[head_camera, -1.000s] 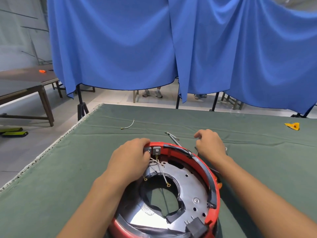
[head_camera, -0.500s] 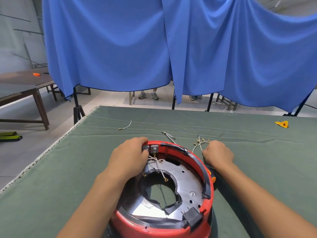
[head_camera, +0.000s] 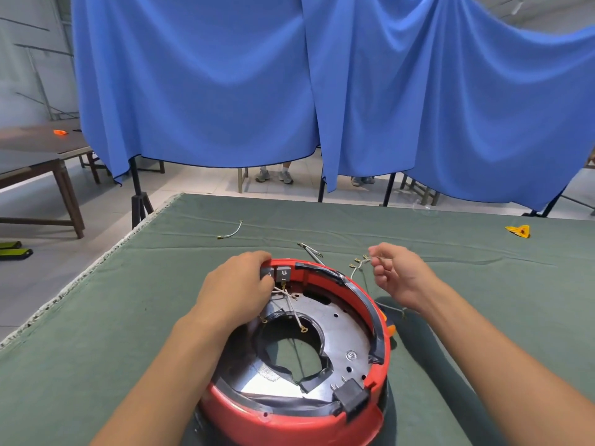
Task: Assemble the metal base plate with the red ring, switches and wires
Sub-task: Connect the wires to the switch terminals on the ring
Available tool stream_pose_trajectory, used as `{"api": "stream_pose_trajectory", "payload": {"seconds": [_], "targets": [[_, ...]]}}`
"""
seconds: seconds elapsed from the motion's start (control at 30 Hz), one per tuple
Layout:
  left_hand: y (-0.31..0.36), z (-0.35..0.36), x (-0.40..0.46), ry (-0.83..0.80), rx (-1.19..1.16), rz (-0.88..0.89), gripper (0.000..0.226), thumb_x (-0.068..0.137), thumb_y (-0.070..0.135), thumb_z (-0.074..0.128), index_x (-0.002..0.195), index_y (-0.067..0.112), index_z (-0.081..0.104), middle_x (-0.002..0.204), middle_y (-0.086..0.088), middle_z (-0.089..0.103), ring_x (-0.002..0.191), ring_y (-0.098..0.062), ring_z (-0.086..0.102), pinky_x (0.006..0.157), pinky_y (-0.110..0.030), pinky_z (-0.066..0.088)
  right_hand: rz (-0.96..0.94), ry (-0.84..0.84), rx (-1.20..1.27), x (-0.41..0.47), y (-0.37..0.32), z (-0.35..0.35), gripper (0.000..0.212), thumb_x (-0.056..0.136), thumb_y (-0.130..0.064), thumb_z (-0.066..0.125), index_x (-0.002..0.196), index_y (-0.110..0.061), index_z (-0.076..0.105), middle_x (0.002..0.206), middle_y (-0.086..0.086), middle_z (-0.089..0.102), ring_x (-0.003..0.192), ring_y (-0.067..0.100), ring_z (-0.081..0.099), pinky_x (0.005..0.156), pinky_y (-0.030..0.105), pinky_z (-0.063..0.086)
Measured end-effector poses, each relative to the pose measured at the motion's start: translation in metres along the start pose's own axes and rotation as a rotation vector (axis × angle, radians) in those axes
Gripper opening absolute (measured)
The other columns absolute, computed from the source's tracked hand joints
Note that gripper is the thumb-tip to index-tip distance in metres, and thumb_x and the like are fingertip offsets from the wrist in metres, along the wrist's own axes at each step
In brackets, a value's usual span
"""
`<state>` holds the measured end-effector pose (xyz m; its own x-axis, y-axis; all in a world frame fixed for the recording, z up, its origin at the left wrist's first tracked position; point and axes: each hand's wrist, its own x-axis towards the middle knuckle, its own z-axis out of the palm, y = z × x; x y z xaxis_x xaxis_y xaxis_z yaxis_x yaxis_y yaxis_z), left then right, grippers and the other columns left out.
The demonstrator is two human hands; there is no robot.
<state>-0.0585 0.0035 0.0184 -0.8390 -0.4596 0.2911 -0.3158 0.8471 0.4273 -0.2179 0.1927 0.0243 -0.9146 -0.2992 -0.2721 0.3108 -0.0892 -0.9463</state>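
Left hand (head_camera: 240,286) curls over the far left rim of the red ring (head_camera: 299,416), its fingers gripping the rim right at the two grey switches (head_camera: 279,273) mounted there. Right hand (head_camera: 397,275) is raised just beyond the ring's far right side, thumb and fingers pinching a bundle of thin white wires (head_camera: 359,263) with small gold end lugs that fan out to its left.

In this single head view, the ring stands on the green cloth-covered surface (head_camera: 96,333) close to the near edge, about midway between its left and right edges. Inside the ring lies the metal base plate (head_camera: 341,329), with a large central opening through which the cloth shows. More white wires (head_camera: 294,312) run from the switches down across the plate. A black plug block (head_camera: 351,397) sits at the ring's near right rim.

Farther back on the cloth lies a loose short wire (head_camera: 230,231), toward the far left edge, and a small yellow piece (head_camera: 518,231) lies near the far right corner. Blue curtains (head_camera: 322,91) hang behind the surface.
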Motion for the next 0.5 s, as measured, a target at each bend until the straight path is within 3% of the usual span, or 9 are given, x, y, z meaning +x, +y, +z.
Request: {"api": "stream_pose_trajectory", "payload": {"seconds": [0.23,0.37,0.5], "targets": [[0.003,-0.001,-0.002,0.026,-0.058,-0.014,0.027,0.084,0.019,0.053,0.109,0.022,0.062,0.110,0.002,0.065,0.105,-0.023,0.056,0.082,-0.034,0.046,0.004,-0.166,0.173,-0.034,-0.016,0.028,0.013,0.086,-0.002,0.047,0.079,-0.010,0.055,0.051,0.000,0.049,0.034,0.004,0.043,0.034,0.014,0.040],[0.002,-0.002,0.000,0.100,-0.190,0.000,0.029,0.084,0.011,0.052,0.106,0.019,0.069,0.110,0.000,0.067,0.105,-0.020,0.057,0.089,-0.032,0.045,-0.285,-0.222,-0.092,-0.053,-0.013,0.049,0.016,0.086,0.007,0.047,0.090,-0.005,0.056,0.053,0.006,0.056,0.039,0.013,0.051,0.039,0.020,0.045],[0.003,-0.004,0.002,0.171,-0.430,-0.043,0.023,0.086,0.008,0.052,0.092,0.015,0.073,0.094,0.000,0.072,0.086,-0.015,0.061,0.081,-0.027,0.046,-0.486,-0.361,-0.345,-0.064,0.004,0.067,0.020,0.087,0.008,0.054,0.100,-0.007,0.053,0.058,0.009,0.064,0.046,0.020,0.062,0.043,0.028,0.052]]}}
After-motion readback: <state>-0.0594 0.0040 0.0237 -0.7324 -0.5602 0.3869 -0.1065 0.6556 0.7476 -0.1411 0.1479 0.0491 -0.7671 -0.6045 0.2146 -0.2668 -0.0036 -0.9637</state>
